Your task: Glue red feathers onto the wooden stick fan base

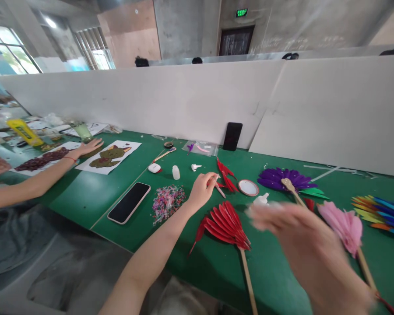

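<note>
My left hand point(202, 190) is closed in a pinch above the green table, beside a thin pinkish stick point(220, 190); what its fingertips hold is too small to name. My right hand point(292, 236) is smeared by motion over the table, near a white nozzle-like piece point(262, 199). Between and below the hands lies a fan of red feathers point(228, 223) on a wooden stick point(248, 280). Loose red feathers point(227, 175) and a round white lid point(248, 187) rest just behind. A heap of colourful beads point(167, 201) sits left of my left forearm.
A phone point(129, 203) lies on the left; another point(232, 136) leans against the white partition point(170, 100). Purple point(276, 178), pink point(343, 225) and multicoloured feathers point(385, 214) are at right. Another person's hand point(90, 147) touches the far-left area near a picture point(110, 156).
</note>
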A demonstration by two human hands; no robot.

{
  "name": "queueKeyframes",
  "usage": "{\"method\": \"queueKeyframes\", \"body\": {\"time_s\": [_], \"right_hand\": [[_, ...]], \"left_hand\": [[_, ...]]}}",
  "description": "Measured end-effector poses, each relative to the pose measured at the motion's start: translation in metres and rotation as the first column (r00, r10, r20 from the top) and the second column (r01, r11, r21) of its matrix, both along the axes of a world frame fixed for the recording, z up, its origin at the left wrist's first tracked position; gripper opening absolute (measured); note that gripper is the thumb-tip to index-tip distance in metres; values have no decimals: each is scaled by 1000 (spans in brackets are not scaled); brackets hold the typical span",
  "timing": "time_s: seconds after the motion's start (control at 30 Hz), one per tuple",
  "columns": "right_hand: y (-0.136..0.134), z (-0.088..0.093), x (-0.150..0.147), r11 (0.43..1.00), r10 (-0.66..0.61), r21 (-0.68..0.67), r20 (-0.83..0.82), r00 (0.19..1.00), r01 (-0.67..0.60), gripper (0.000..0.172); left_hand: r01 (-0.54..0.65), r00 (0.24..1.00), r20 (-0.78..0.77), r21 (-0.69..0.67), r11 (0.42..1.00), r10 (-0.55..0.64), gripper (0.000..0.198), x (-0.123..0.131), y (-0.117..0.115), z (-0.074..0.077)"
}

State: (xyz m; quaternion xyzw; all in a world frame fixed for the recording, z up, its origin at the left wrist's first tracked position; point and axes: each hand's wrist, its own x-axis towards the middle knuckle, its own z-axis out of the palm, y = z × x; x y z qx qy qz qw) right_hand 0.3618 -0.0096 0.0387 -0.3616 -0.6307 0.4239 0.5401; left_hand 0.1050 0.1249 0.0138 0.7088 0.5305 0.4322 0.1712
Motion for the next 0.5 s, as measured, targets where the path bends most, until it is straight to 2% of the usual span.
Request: {"method": "queueKeyframes", "body": {"time_s": [0.07,0.1,0.17,0.23,0.33,0.43,0.5], "right_hand": [[34,27,-44,978,173,-97,-98,980,-183,47],[48,37,-58,950,256,-141,-150,955,-277,50],[64,48,-70,946,222,-197,-182,958,-257,57],[66,46,-66,950,166,-242,-143,976,-197,62],[62,37,-54,954,180,-237,-36,983,-183,66],[62,31,-50,964,181,-199,18,983,-174,62],[65,29,-53,970,173,-176,-2,985,-170,57]], "left_hand": [[48,995,86,98,994,-56,26,8,-11,9],[74,988,123,146,987,-92,28,11,-17,14],[131,972,161,223,966,-169,29,17,-28,23],[182,960,158,263,947,-229,25,20,-37,31],[208,956,141,286,936,-255,26,25,-44,39],[199,963,119,288,937,-241,25,26,-43,40],[186,968,106,299,936,-227,22,25,-41,38]]}}
